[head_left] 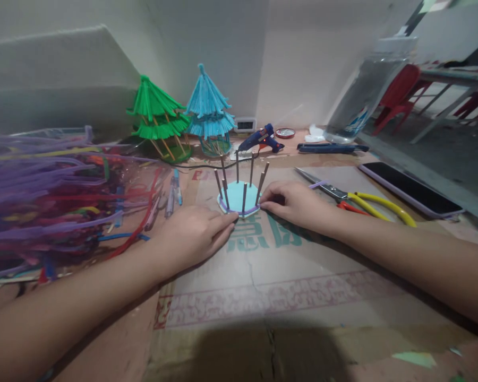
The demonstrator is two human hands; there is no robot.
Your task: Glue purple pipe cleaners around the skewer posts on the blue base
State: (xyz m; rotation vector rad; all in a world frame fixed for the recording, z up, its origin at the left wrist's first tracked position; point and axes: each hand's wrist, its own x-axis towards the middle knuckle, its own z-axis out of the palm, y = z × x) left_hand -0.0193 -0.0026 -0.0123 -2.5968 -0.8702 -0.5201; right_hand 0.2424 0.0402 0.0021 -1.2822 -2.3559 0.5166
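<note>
The pale blue base [239, 191] with its ring of roughly upright sticks [244, 198] sits on the cardboard [227, 270], a purple strip [250, 211] running along its near edge. The left hand [191, 228] sets its fingertips at that near edge, fingers together, while the right hand [297, 199] curls thumb and forefinger close together at the right side; whether either grips the strip I cannot tell. Light, even pressure should probably keep the strip flush without knocking the thin sticks.
</note>
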